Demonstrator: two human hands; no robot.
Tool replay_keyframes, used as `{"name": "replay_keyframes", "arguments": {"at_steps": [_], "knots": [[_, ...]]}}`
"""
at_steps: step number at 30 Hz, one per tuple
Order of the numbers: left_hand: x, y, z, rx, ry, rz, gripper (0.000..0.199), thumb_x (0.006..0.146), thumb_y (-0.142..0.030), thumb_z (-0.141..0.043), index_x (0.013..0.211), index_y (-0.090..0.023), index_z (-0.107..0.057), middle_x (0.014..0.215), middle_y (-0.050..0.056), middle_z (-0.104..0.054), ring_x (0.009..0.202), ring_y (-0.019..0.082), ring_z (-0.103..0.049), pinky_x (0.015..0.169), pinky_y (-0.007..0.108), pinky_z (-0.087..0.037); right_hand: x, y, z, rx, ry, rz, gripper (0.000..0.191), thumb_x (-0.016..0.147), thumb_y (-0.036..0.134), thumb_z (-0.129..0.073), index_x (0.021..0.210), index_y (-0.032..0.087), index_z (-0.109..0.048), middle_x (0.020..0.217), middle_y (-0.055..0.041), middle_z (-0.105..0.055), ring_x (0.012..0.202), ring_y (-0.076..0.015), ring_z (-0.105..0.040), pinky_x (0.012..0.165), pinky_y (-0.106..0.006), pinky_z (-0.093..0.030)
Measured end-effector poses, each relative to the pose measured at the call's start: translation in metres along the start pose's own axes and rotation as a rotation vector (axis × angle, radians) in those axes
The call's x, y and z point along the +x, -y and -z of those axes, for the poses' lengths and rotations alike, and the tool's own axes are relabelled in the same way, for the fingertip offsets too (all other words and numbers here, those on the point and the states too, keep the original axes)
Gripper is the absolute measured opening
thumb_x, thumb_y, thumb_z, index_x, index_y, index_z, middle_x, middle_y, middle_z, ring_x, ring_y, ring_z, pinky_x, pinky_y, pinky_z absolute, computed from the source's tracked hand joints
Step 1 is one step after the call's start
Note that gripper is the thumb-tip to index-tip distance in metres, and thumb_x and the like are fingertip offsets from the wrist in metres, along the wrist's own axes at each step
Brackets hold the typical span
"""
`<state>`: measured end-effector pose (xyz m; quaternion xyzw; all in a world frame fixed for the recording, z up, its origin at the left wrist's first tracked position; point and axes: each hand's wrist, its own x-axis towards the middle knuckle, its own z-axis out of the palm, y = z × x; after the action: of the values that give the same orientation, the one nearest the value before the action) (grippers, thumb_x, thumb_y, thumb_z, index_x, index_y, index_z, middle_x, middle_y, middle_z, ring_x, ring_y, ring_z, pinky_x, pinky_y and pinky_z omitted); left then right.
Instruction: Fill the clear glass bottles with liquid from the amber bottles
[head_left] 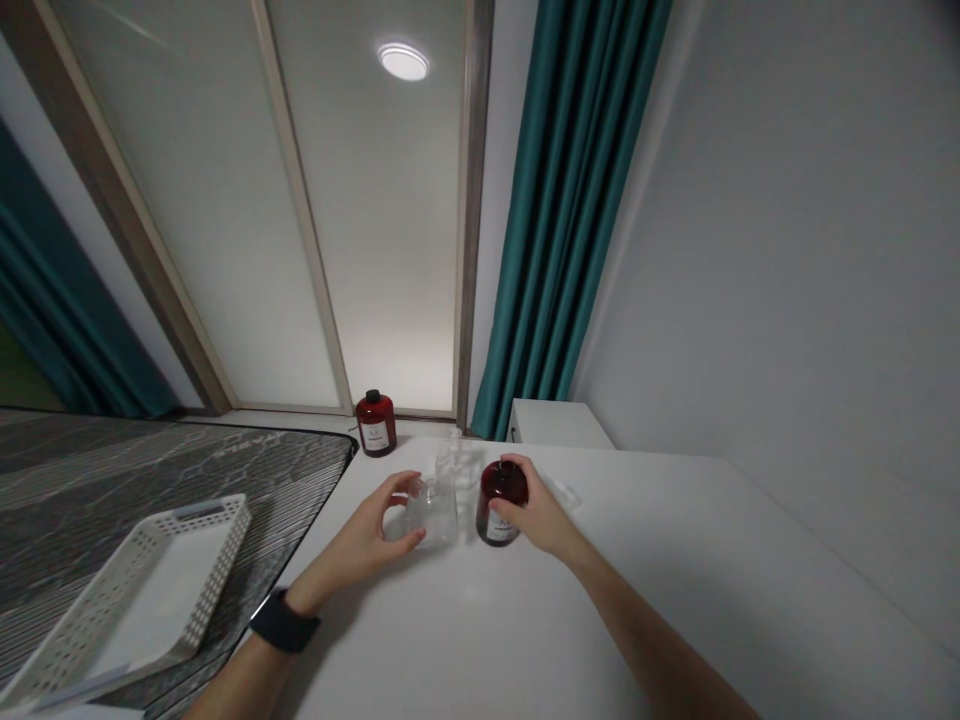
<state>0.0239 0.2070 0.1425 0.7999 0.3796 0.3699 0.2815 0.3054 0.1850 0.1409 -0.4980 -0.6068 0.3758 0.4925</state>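
My left hand [386, 525] is curved round the left side of a clear bottle [436, 515] standing on the white table [480, 640]. Just to the right, my right hand [531, 508] grips a dark red bottle [495, 490] with a pale label, its thumb across the front and its fingers over the far side. No cap shows on this bottle. Behind the clear bottle stands another transparent container [454, 455], its shape hard to make out. A second red bottle [376, 425], with a black cap and white label, stands at the table's far left corner.
On a grey patterned surface [300, 470] to the left sits a white perforated basket [191, 600]. Something clear [562, 490] lies beyond my right hand. A white cabinet [562, 425] stands past the far edge, below a teal curtain [570, 200].
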Motion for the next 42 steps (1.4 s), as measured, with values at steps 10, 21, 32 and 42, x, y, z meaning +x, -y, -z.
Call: {"name": "replay_keyframes", "arguments": {"at_steps": [10, 21, 32, 42], "knots": [[-0.002, -0.007, -0.001, 0.023, 0.054, -0.010, 0.056, 0.077, -0.026, -0.069, 0.129, -0.021, -0.050, 0.124, 0.012, -0.066, 0.109, 0.030, -0.067, 0.097, 0.049, -0.055, 0.032, -0.015, 0.011, -0.052, 0.080, 0.113, 0.074, 0.071, 0.031, -0.078, 0.136, 0.025, -0.044, 0.128, -0.0101, -0.066, 0.110, -0.0233, -0.068, 0.097, -0.041, -0.053], [-0.008, -0.015, -0.033, -0.023, 0.145, -0.010, 0.061, 0.077, -0.024, -0.071, 0.133, -0.025, -0.047, 0.127, 0.011, -0.065, 0.115, 0.032, -0.064, 0.101, 0.051, -0.053, -0.002, -0.043, 0.070, -0.510, -0.204, 0.279, 0.029, 0.087, 0.023, -0.055, 0.115, 0.023, -0.063, 0.117, -0.0117, -0.070, 0.121, -0.0294, -0.060, 0.117, -0.061, -0.028], [-0.019, -0.021, -0.074, -0.134, 0.215, -0.032, 0.069, 0.073, -0.017, -0.074, 0.136, -0.025, -0.046, 0.136, 0.012, -0.060, 0.121, 0.032, -0.059, 0.104, 0.050, -0.050, -0.009, -0.064, 0.046, -0.797, -0.055, 0.354, 0.044, 0.083, 0.013, -0.060, 0.125, 0.024, -0.064, 0.122, -0.0098, -0.072, 0.126, -0.0307, -0.058, 0.122, -0.063, -0.019], [-0.018, -0.026, -0.071, -0.145, 0.235, -0.002, 0.068, 0.072, -0.016, -0.075, 0.134, -0.025, -0.048, 0.135, 0.011, -0.060, 0.120, 0.032, -0.060, 0.104, 0.051, -0.049, -0.012, -0.067, 0.051, -0.669, -0.081, 0.303, 0.033, 0.082, 0.012, -0.062, 0.112, 0.025, -0.069, 0.112, -0.0088, -0.073, 0.119, -0.0290, -0.061, 0.122, -0.063, -0.017]]}}
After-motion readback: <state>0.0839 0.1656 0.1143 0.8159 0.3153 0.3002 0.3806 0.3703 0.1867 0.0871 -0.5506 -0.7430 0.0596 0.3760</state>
